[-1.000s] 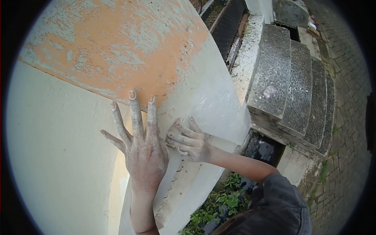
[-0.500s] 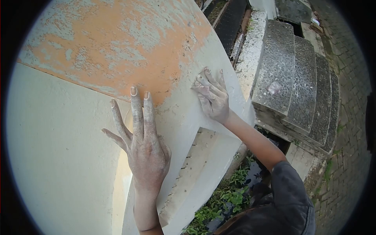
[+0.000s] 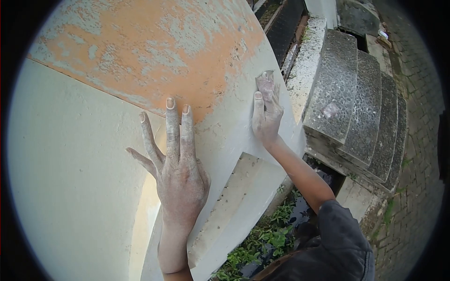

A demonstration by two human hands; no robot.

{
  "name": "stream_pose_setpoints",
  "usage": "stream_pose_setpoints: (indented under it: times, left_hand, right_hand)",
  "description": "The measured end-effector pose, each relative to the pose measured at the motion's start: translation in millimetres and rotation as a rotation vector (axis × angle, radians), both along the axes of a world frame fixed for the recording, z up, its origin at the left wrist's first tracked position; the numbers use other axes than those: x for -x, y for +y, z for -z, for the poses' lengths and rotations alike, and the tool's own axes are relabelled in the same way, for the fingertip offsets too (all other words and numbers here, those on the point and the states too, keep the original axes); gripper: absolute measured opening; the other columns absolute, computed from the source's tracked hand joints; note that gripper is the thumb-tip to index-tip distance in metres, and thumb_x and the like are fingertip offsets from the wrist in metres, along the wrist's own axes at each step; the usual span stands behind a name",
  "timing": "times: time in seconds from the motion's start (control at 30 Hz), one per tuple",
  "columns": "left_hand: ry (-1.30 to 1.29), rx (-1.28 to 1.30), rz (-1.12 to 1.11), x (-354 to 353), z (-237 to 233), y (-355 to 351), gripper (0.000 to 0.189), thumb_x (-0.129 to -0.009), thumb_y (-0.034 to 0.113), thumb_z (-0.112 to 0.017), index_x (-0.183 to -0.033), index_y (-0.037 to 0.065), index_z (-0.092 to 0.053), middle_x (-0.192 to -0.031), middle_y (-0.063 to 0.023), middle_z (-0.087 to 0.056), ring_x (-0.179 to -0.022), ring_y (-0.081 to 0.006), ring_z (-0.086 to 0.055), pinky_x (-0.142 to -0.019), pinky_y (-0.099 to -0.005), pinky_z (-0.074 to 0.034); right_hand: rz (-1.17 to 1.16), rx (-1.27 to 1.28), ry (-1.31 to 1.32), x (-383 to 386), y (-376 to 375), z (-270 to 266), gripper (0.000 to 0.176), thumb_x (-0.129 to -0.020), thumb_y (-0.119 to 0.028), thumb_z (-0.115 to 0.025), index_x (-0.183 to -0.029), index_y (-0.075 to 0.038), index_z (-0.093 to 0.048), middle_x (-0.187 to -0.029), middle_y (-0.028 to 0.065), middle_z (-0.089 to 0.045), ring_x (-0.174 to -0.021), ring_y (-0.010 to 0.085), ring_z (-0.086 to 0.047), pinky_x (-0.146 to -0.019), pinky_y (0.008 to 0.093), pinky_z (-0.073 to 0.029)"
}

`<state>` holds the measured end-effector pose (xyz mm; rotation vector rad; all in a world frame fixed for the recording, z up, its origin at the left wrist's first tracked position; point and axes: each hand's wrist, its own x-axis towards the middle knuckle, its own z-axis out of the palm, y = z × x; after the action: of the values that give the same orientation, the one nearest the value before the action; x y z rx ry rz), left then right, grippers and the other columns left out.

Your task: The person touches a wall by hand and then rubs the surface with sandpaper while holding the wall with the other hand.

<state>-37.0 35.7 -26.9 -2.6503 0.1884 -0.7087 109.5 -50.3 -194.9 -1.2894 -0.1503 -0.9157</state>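
My left hand (image 3: 180, 175), coated in pale dust, rests on the wall with its fingers spread and nothing held. Its fingertips touch the lower edge of the peeling orange and grey-green patch (image 3: 140, 51). To the right, my right hand (image 3: 268, 114) holds a small worn piece of sandpaper (image 3: 266, 85) near the right edge of the pale wall (image 3: 84, 154). The sandpaper sticks up beyond the fingers, and the thumb is apart on the left. Some fingers are hidden behind it.
Speckled stone steps (image 3: 333, 84) stand at the right, with a small pale scrap (image 3: 330, 110) on them. A recessed slot (image 3: 225, 206) lies below the hands. Green plants (image 3: 258, 243) grow beside dark water, and brick paving (image 3: 417, 196) runs along the far right.
My right hand has moved right and turned more upright, showing more of the sandpaper. My left hand stays spread on the wall, and the view has shifted slightly.
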Motion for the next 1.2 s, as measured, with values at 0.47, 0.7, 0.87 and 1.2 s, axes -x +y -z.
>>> stream_pose_setpoints:
  times: [0.47,0.7,0.87,1.2]
  left_hand:
    - [0.008,0.002,-0.007,-1.3,-1.8,-1.2,0.08,-0.07,-0.011,-0.04,-0.143,0.019,-0.029,-0.153,-0.002,-0.021,-0.141,-0.0324,-0.007,-0.107,-0.0624,0.008]
    - [0.037,-0.023,-0.067,2.1,-2.6,-5.4,0.08,-0.07,-0.011,-0.039,-0.143,0.019,-0.03,-0.152,-0.0026,-0.021,-0.141,-0.0319,-0.007,-0.107,-0.0634,0.006]
    - [0.013,0.016,0.005,-2.4,0.5,0.6,0.086,-0.062,-0.01,-0.042,-0.143,0.018,-0.031,-0.153,-0.001,-0.019,-0.141,-0.0343,-0.005,-0.104,-0.0674,0.01]
    - [-0.001,0.025,0.023,-2.9,1.6,1.5,0.087,-0.062,-0.01,-0.042,-0.143,0.017,-0.029,-0.153,-0.002,-0.019,-0.141,-0.0344,-0.005,-0.104,-0.0661,0.01]
  right_hand:
    - [-0.225,0.427,-0.395,64.0,17.5,-1.8,0.018,-0.088,-0.014,-0.055,-0.101,-0.018,-0.068,-0.123,0.0053,-0.059,-0.126,0.025,-0.045,-0.109,0.0573,-0.017]
    - [0.018,0.028,-0.136,-19.5,-12.9,-13.3,0.022,-0.09,-0.011,-0.051,-0.106,-0.007,-0.065,-0.123,0.0117,-0.058,-0.127,0.0276,-0.044,-0.107,0.0592,-0.014]
    - [-0.181,0.431,-0.407,59.2,20.0,-7.8,0.021,-0.089,-0.016,-0.055,-0.104,-0.022,-0.068,-0.124,0.0032,-0.059,-0.126,0.024,-0.045,-0.107,0.0626,-0.011]
    - [-0.186,0.344,-0.384,52.7,22.8,-18.4,0.023,-0.085,-0.019,-0.06,-0.107,-0.023,-0.067,-0.125,0.0021,-0.058,-0.127,0.0242,-0.044,-0.106,0.0666,-0.008]
